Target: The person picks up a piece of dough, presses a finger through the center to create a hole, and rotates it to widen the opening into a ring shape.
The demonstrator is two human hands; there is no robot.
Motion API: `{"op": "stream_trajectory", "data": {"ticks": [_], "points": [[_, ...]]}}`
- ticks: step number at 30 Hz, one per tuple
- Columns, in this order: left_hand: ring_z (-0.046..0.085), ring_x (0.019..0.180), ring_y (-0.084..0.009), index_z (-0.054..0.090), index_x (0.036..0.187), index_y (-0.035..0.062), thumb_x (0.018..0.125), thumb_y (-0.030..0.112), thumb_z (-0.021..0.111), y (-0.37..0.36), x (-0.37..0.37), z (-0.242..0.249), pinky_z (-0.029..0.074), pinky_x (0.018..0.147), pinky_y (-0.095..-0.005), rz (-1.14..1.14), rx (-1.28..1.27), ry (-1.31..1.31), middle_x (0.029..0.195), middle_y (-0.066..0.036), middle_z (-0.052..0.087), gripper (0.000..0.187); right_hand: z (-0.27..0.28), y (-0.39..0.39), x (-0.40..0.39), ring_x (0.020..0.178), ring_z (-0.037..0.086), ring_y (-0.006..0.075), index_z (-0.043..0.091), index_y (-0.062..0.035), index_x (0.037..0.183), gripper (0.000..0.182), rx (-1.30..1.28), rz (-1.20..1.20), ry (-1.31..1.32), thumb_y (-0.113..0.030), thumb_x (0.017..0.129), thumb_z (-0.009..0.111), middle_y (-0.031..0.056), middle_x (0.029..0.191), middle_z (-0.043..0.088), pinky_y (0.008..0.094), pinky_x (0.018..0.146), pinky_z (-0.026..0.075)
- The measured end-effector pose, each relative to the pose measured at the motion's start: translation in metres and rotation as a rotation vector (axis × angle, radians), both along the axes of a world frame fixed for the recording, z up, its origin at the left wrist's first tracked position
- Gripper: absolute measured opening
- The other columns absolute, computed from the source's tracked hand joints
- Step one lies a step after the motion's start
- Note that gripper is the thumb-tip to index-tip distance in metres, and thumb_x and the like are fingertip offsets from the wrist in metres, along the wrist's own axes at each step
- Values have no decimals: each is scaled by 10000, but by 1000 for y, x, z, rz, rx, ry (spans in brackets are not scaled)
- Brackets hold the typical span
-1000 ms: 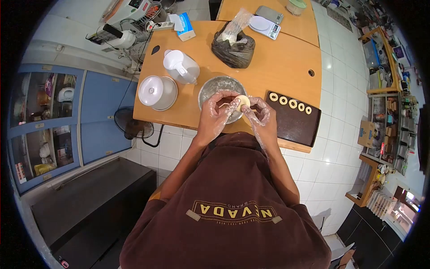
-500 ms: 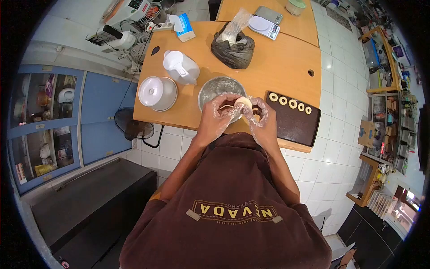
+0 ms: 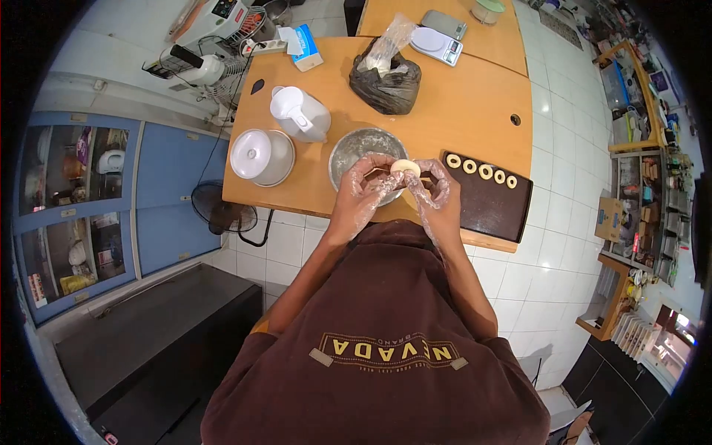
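Both hands wear thin clear plastic gloves and meet over the near rim of a metal bowl [image 3: 354, 146] on the wooden table [image 3: 460, 104]. Between the fingertips of my left hand [image 3: 365, 187] and my right hand [image 3: 434, 187] sits a pale round piece of dough [image 3: 405, 168], gripped by both. To the right lies a dark baking tray [image 3: 489, 208] with several dough rings [image 3: 479, 171] in a row along its far edge.
A white jug [image 3: 300, 113] and a lidded white bowl [image 3: 261, 156] stand left of the metal bowl. A dark plastic bag [image 3: 386, 78], a kitchen scale [image 3: 437, 44] and a blue-white box [image 3: 307, 44] sit further back. A fan [image 3: 222, 213] stands on the tiled floor.
The hands have shifted slightly and turned the dough piece between the fingers; it stays above the bowl's near rim. Nothing else on the table moved.
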State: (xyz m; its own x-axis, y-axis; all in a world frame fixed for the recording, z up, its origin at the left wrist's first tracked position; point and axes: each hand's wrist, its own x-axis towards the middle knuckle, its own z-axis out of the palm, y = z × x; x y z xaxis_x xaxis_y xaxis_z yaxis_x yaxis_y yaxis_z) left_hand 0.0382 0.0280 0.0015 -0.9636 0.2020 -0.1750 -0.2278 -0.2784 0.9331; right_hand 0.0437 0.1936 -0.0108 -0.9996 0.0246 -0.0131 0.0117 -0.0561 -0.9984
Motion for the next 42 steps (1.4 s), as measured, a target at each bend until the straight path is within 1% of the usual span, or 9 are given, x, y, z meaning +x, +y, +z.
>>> {"op": "stream_trajectory", "data": {"ticks": [3,6,12,20,23,27,30,36,42], "points": [[648,1099,-156,601,1245,-59,966,54,715,1,0,4,535,978,-303,-6,-58,16,1170,-99,672,321,-2,1,-1,911,621,139,652,47,1085,187,27,15,29,-21,920,705,88,971,645,290,822,499],[648,1095,-157,605,1248,-60,965,61,720,1,2,5,535,979,-304,-3,-83,64,1167,-98,672,328,5,6,-1,914,630,158,658,39,1080,178,160,63,82,-24,918,697,96,970,646,301,832,495],[646,1111,-167,596,1256,-48,965,20,694,-3,1,-4,535,1000,-318,6,-58,96,1185,-98,655,315,6,0,0,931,643,163,671,30,1080,184,81,30,27,-54,922,718,100,992,665,311,827,499],[634,1154,-167,559,1268,-21,967,-11,679,0,3,-5,538,1019,-324,0,-34,48,1179,-86,637,324,0,3,-1,901,655,192,674,32,1086,198,143,34,44,-73,924,721,120,982,686,326,816,504],[621,1187,-187,542,1339,-17,952,-20,676,1,3,0,519,1016,-326,4,-59,114,1259,-116,635,409,7,3,-2,887,655,215,672,34,1084,204,200,44,56,-85,925,717,138,976,688,338,809,503],[656,1119,-166,549,1342,-20,961,-10,691,1,3,4,541,1006,-324,7,-151,161,1230,-109,644,407,7,5,-2,886,654,228,673,28,1080,202,276,58,83,-95,926,714,150,981,691,350,808,504],[655,1130,-171,542,1354,-30,967,-5,684,-1,3,0,539,1007,-331,-6,-185,184,1243,-120,644,413,12,5,-2,902,657,224,667,32,1089,200,291,93,49,-96,940,704,148,987,686,343,824,506],[640,1161,-184,573,1306,-41,995,47,655,-3,3,-7,530,1021,-339,49,-89,93,1252,-122,644,333,-1,0,0,963,632,150,668,9,1126,178,-86,70,-23,-92,981,687,82,1058,675,329,856,511],[658,1164,-233,574,1280,-67,1033,106,619,0,4,-3,589,1001,-398,107,178,-92,1258,-163,643,305,-3,4,0,991,617,116,662,15,1146,211,-25,69,-50,-123,992,705,60,1077,664,306,884,508]]}}
